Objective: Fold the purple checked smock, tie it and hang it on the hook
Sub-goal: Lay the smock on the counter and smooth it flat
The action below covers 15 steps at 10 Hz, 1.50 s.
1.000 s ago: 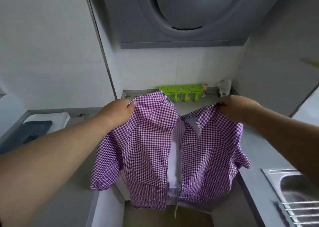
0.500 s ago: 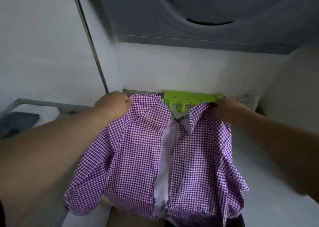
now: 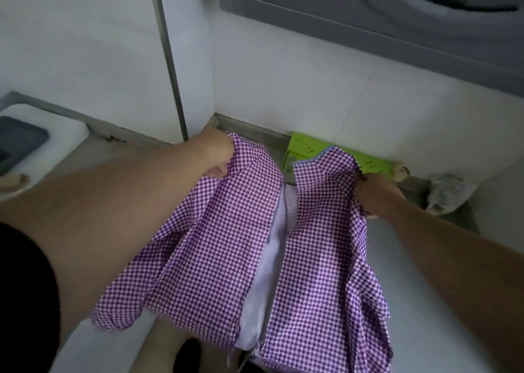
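Note:
The purple checked smock (image 3: 215,245) is spread out in front of me over the grey counter, its opening facing up and showing a pale lilac lining down the middle. My left hand (image 3: 217,157) grips its left shoulder near the wall corner. My right hand (image 3: 377,194) grips the right shoulder by the collar. Both sleeves hang loose at the sides and the hem droops over the counter's front gap. No hook is in view.
A green rack (image 3: 365,158) lies along the back wall behind the smock. A crumpled plastic bag (image 3: 448,192) sits in the right corner. A dark tray on a white board (image 3: 19,143) is at the far left. The range hood (image 3: 397,18) hangs above.
Both hands have lowered the smock toward the counter and carried it further back toward the wall. My view has tilted down and to the left.

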### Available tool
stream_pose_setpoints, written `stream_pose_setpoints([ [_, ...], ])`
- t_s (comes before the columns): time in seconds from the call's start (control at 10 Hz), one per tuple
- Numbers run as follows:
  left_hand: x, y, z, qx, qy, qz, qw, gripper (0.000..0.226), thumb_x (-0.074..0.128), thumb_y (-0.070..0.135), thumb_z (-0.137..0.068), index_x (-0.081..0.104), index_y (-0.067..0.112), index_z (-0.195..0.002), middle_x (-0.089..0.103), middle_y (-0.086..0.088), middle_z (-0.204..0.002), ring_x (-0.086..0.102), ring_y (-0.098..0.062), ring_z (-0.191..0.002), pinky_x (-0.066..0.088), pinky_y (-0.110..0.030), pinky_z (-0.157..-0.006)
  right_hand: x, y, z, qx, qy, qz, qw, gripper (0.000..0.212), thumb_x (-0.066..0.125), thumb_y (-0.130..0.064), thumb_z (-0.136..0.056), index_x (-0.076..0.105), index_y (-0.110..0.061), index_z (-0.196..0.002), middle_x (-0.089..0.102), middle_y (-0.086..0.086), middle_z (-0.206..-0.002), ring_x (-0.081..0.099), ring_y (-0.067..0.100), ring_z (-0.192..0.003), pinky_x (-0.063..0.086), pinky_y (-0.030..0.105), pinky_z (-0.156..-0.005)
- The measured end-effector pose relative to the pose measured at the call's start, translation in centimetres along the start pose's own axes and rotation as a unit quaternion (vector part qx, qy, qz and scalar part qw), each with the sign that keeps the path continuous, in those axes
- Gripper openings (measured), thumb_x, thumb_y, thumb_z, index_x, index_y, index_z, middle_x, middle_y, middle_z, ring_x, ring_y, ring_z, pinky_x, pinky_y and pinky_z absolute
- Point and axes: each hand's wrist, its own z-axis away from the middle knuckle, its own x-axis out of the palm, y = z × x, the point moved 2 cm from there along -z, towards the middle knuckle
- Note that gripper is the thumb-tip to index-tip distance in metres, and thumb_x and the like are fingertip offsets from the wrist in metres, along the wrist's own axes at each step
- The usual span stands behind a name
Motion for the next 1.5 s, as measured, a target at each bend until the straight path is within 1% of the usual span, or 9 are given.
stream_pose_setpoints([
  [0.2,4.6,-0.4,-1.3,0.020,-0.006,0.071,0.997,0.055,0.023,0.033,-0.115,0.056,0.001,-0.145,0.059,-0.022,-0.146,0.058,-0.037,-0.130,0.043,-0.041,-0.109,3.1,0.3,-2.7,0.020,-0.020,0.109,0.994,0.048,0.045,-0.034,-0.106,0.049,0.001,-0.139,0.058,0.013,-0.135,0.059,0.028,-0.124,0.050,0.035,-0.098],
  [0.3,7.6,-1.2,-1.4,0.041,-0.056,0.047,0.996,0.052,0.026,0.031,-0.115,0.040,0.008,-0.160,0.044,-0.019,-0.162,0.049,-0.033,-0.143,0.035,-0.038,-0.118,5.6,0.3,-2.4,0.029,-0.047,0.066,0.996,0.057,0.051,-0.048,-0.102,0.053,-0.003,-0.136,0.058,0.011,-0.137,0.058,0.024,-0.125,0.047,0.034,-0.100],
  [0.4,11.3,-3.0,-1.4,0.044,-0.117,0.083,0.989,0.082,0.052,0.040,-0.108,-0.002,0.025,-0.169,0.031,-0.017,-0.169,0.063,-0.024,-0.120,0.046,-0.033,-0.103,9.8,1.8,-3.7,0.099,-0.058,-0.160,0.980,0.040,0.045,-0.029,-0.106,0.060,0.001,-0.128,0.063,0.018,-0.120,0.062,0.021,-0.090,0.050,0.033,-0.080],
  [0.5,14.5,-3.7,-0.5,0.083,-0.171,0.033,0.981,0.108,0.065,0.045,-0.101,-0.024,0.035,-0.163,0.030,-0.016,-0.170,0.068,-0.022,-0.111,0.049,-0.030,-0.099,13.6,3.4,-4.7,0.107,-0.074,-0.232,0.964,0.039,0.049,-0.034,-0.099,0.061,-0.003,-0.118,0.064,0.014,-0.106,0.061,0.027,-0.089,0.055,0.042,-0.088],
  [0.6,16.8,-3.7,1.0,0.174,-0.217,-0.111,0.954,0.110,0.068,0.060,-0.092,-0.015,0.046,-0.162,0.000,-0.007,-0.177,0.034,-0.029,-0.155,0.032,-0.040,-0.124,15.4,3.8,-4.4,0.069,-0.117,-0.252,0.958,0.031,0.057,-0.031,-0.090,0.063,-0.010,-0.113,0.071,0.013,-0.104,0.069,0.033,-0.097,0.056,0.055,-0.093],
  [0.8,22.3,-3.2,1.6,0.197,-0.231,-0.354,0.885,0.102,0.032,0.098,-0.079,-0.016,0.055,-0.158,-0.019,-0.021,-0.172,-0.014,-0.051,-0.157,0.008,-0.068,-0.126,14.5,4.6,-1.2,-0.010,-0.107,-0.292,0.950,0.055,0.061,-0.010,-0.083,0.060,-0.028,-0.134,0.068,-0.004,-0.124,0.065,0.018,-0.111,0.052,0.038,-0.100],
  [1.0,24.1,-3.1,1.5,0.165,-0.207,-0.390,0.882,0.107,0.053,0.090,-0.079,-0.009,0.053,-0.158,-0.027,-0.022,-0.169,-0.017,-0.058,-0.153,0.024,-0.077,-0.117,12.8,11.0,2.5,0.068,-0.020,-0.206,0.976,0.040,0.054,-0.015,-0.100,0.060,-0.025,-0.138,0.057,-0.005,-0.130,0.058,0.023,-0.119,0.050,0.044,-0.103],
  [1.3,23.6,-1.6,1.3,0.164,-0.217,-0.399,0.876,0.109,0.070,0.069,-0.085,-0.002,0.043,-0.163,-0.029,-0.019,-0.169,-0.017,-0.054,-0.155,0.030,-0.070,-0.120,13.4,14.2,9.3,0.159,-0.192,-0.116,0.962,0.057,0.077,-0.039,-0.083,0.053,-0.032,-0.135,0.059,-0.007,-0.114,0.057,0.014,-0.098,0.045,0.028,-0.085],
  [1.5,24.0,-1.3,1.5,0.144,-0.218,-0.359,0.896,0.106,0.059,0.083,-0.081,-0.001,0.046,-0.161,-0.032,-0.015,-0.169,-0.021,-0.051,-0.155,0.023,-0.072,-0.121,15.6,11.3,10.9,0.078,-0.230,-0.081,0.967,0.046,0.064,-0.049,-0.090,0.061,-0.032,-0.133,0.067,-0.006,-0.127,0.061,0.013,-0.101,0.049,0.032,-0.100],
])
